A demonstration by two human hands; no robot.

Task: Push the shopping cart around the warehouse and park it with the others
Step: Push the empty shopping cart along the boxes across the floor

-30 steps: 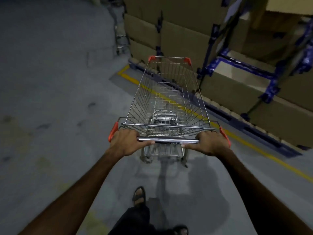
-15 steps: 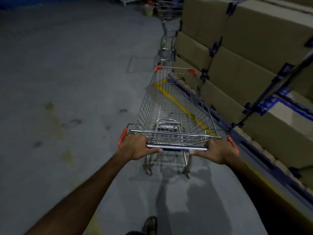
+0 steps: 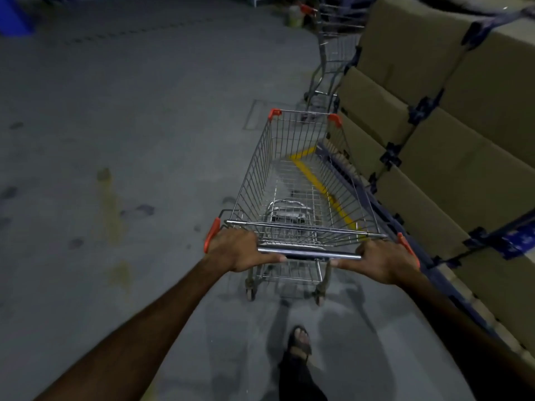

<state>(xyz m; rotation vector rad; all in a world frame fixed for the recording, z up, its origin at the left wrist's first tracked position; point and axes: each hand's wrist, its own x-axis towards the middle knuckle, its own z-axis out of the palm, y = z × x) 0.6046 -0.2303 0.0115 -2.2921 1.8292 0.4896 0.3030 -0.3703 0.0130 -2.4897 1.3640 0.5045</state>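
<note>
Both hands are wrapping the handle bar (image 3: 308, 254) of the shopping cart (image 3: 304, 180): the left hand (image 3: 237, 250) is curling its fingers over the bar's left end, and the right hand (image 3: 379, 260) is gripping the right end the same way. The cart's wire basket is carrying nothing that shows, and it is rolling on the grey concrete floor (image 3: 130, 140) with its nose pointing ahead and slightly right.

Taking the cart as the landmark: just beside its right flank a wall of stacked cardboard boxes (image 3: 451, 134) is running along in blue racking, and a yellow floor line (image 3: 321, 186) is showing through the basket mesh. Straight beyond the cart's nose, near the boxes, other parked carts (image 3: 333, 53) are standing, so the parking step seems to be approaching but not yet done. Behind the cart a sandalled foot (image 3: 301, 340) is stepping forward.

The main risk appears to be the narrow gap on the right: any drift that way could scrape the basket or right hand against the boxes or racking base. Coming in off-line or too fast could also bump the parked carts instead of nesting with them.
</note>
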